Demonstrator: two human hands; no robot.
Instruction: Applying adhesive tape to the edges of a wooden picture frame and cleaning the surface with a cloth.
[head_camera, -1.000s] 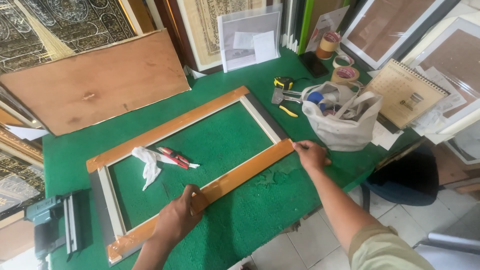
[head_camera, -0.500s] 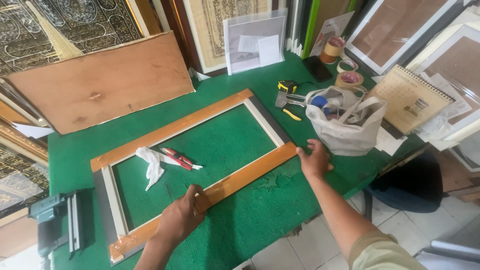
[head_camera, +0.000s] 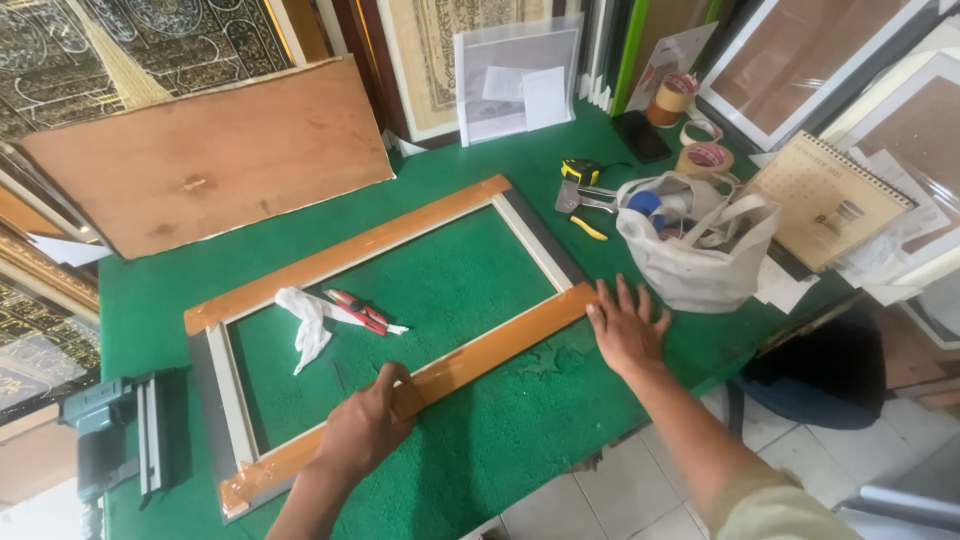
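A rectangular picture frame (head_camera: 532, 233) lies flat on the green felt table (head_camera: 500, 440), its two long sides covered with brown tape. My left hand (head_camera: 365, 432) presses on the taped near rail (head_camera: 480, 352) around its middle, fingers curled over it. My right hand (head_camera: 627, 325) lies flat and spread on the felt just past the rail's right end, fingertips at the frame's corner. Inside the frame lie a crumpled white cloth (head_camera: 305, 320) and a red utility knife (head_camera: 355, 311).
A white tote bag (head_camera: 695, 245) with items stands right of the frame, with a tape measure (head_camera: 580, 171), pliers (head_camera: 580, 203) and tape rolls (head_camera: 703, 155) behind it. A plywood board (head_camera: 205, 155) leans at the back left. A staple gun (head_camera: 115, 430) sits at the left edge. A spiral calendar (head_camera: 825, 200) lies right.
My right hand has let go of the tape's end at the right corner and now lies flat with fingers spread beside it. My left hand has stayed on the near rail.
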